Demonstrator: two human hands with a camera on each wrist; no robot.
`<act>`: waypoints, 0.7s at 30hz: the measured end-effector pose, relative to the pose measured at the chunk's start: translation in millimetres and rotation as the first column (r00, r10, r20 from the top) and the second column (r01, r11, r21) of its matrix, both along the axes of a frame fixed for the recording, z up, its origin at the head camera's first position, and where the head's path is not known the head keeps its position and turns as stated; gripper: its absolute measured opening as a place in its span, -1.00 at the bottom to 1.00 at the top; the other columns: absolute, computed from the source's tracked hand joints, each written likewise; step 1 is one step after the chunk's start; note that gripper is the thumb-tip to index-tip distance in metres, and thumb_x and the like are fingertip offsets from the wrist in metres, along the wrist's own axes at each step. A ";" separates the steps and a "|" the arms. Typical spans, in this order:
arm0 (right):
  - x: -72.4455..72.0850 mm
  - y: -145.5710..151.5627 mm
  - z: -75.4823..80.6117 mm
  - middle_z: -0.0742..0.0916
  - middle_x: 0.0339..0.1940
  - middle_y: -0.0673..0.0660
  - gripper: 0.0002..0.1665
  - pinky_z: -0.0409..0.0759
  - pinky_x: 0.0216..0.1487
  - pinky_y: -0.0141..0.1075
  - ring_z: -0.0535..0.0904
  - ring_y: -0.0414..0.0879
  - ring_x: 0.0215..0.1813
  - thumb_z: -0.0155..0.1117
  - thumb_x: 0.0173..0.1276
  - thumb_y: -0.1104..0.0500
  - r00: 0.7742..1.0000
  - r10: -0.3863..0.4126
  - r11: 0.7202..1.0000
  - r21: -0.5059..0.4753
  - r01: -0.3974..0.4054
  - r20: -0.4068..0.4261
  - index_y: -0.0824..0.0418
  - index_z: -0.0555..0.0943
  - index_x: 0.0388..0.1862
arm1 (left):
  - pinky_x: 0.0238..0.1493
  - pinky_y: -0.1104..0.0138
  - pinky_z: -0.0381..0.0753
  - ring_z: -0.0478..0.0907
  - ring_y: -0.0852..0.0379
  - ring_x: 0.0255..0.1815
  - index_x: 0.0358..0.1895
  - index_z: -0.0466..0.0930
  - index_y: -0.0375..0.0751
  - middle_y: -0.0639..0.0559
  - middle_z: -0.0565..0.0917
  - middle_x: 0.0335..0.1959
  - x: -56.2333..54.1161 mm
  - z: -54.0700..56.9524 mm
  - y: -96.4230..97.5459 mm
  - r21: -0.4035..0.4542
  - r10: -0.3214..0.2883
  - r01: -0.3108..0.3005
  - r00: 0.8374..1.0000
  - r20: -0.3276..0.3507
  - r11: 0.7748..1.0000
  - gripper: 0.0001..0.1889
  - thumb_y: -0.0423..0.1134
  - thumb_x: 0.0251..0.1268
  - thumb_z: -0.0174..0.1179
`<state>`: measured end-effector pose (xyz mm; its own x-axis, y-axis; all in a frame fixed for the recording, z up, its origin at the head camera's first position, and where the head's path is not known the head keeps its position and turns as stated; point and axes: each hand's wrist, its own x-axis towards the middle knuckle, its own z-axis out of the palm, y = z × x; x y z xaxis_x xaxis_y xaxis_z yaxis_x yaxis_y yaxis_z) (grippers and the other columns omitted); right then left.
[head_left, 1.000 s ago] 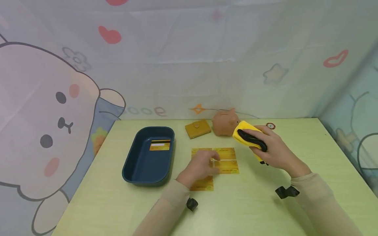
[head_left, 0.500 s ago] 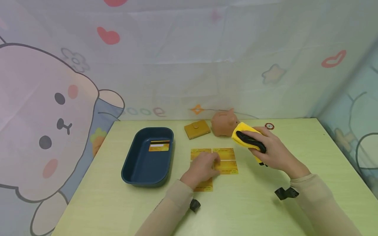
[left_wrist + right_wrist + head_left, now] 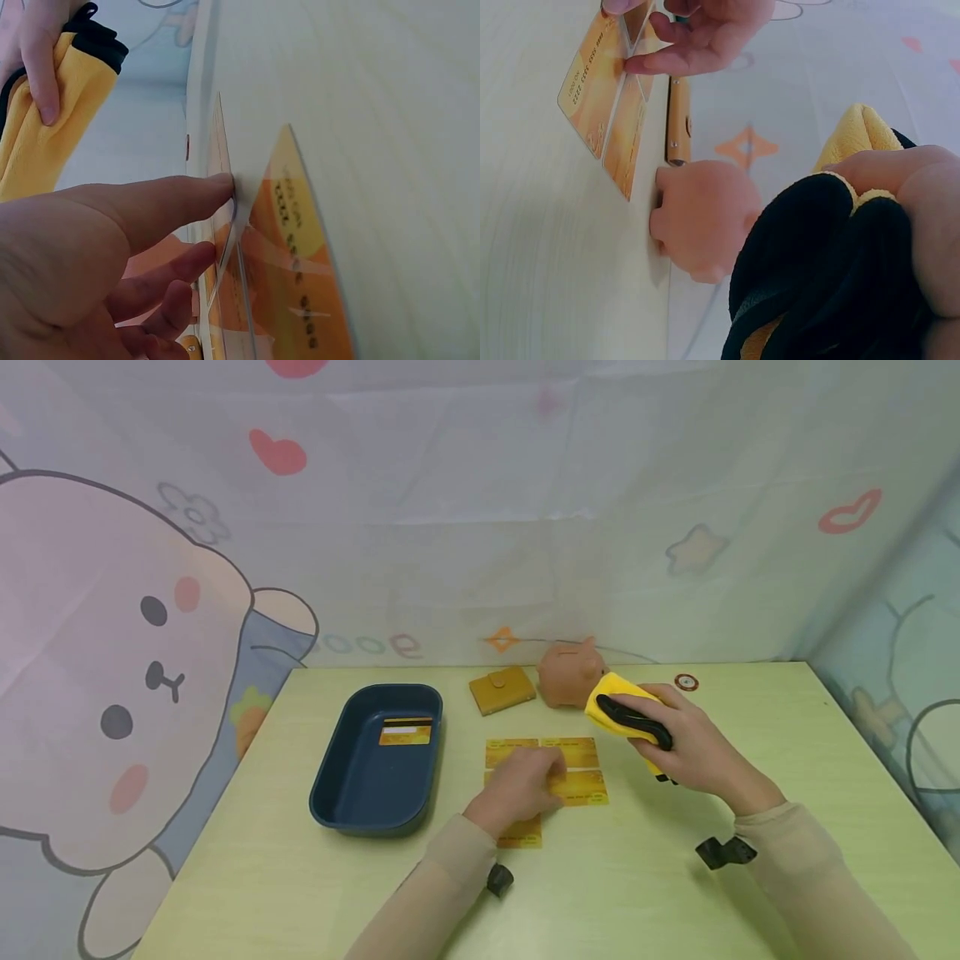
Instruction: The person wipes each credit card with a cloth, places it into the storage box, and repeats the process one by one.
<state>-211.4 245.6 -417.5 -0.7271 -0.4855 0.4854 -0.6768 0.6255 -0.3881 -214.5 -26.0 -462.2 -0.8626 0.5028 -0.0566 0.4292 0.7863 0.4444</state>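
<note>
Several yellow-orange bank cards lie edge to edge in rows on the table. My left hand (image 3: 521, 785) is low over them, hiding part of the left column. Its thumb and index finger pinch opposite long edges of the middle-right bank card (image 3: 585, 789), which still looks flat; the right wrist view shows this same bank card (image 3: 592, 82) between the fingertips. My right hand (image 3: 693, 739) grips a folded yellow cleaning cloth (image 3: 611, 689) with black edging, raised above the table right of the cards. Another bank card (image 3: 572, 752) lies just behind the pinched one.
A dark blue tray (image 3: 330, 777) stands to the left, with one bank card (image 3: 406, 732) inside, stripe up. Behind the cards are a mustard card wallet (image 3: 502, 690) and a pink piggy bank (image 3: 566, 675). A red-white poker chip (image 3: 686, 682) lies at the back right.
My left hand has moved slightly right over the cards, and its index finger and thumb have settled at the middle-right card's edges. The right hand with the cloth has shifted slightly left.
</note>
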 end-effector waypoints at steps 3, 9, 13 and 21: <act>0.1 -1.1 0.2 0.53 0.31 0.29 -0.16 0.72 -0.04 0.12 0.61 0.20 0.13 0.52 0.24 0.44 1.000 -0.002 1.000 0.005 0.002 0.010 0.06 0.53 0.49 | -0.06 0.34 0.57 0.49 0.15 -0.17 0.06 0.65 -0.03 0.14 0.63 -0.16 -1.7 -0.1 2.5 -0.023 -0.013 0.013 1.000 0.014 1.000 -0.59 -0.18 0.18 0.58; 0.1 -2.5 1.5 0.52 0.32 0.30 -0.16 0.73 -0.01 0.14 0.62 0.22 0.13 0.51 0.26 0.43 0.999 -0.009 1.000 0.014 0.009 0.043 0.05 0.52 0.50 | -0.05 0.32 0.55 0.47 0.11 -0.11 0.19 0.58 -0.03 0.14 0.61 -0.16 -4.1 0.9 5.9 -0.062 -0.018 0.021 0.999 0.050 0.998 -0.47 -0.17 0.18 0.58; 0.1 -3.3 1.9 0.52 0.34 0.30 -0.16 0.72 0.01 0.15 0.61 0.23 0.16 0.51 0.27 0.43 0.998 -0.014 1.000 0.018 0.013 0.054 0.04 0.51 0.50 | 0.02 0.28 0.56 0.47 0.08 -0.03 0.24 0.56 -0.04 0.13 0.61 -0.13 -4.8 2.5 6.4 -0.083 -0.021 0.026 0.998 0.063 0.996 -0.44 -0.16 0.19 0.57; 0.2 -4.7 4.1 0.52 0.35 0.30 -0.15 0.72 0.02 0.16 0.60 0.23 0.19 0.51 0.27 0.43 0.999 -0.001 1.000 0.017 0.000 0.044 0.04 0.51 0.51 | 0.25 0.25 0.54 0.47 0.04 0.15 0.23 0.66 -0.05 0.08 0.66 0.10 -3.2 5.4 8.6 -0.146 -0.032 0.036 0.999 0.036 0.989 -0.48 -0.14 0.19 0.55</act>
<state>-211.2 240.9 -413.4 -0.7477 -0.4935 0.4444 -0.6592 0.6326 -0.4066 -217.7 -17.4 -456.9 -0.8415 0.5160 -0.1604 0.4435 0.8291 0.3403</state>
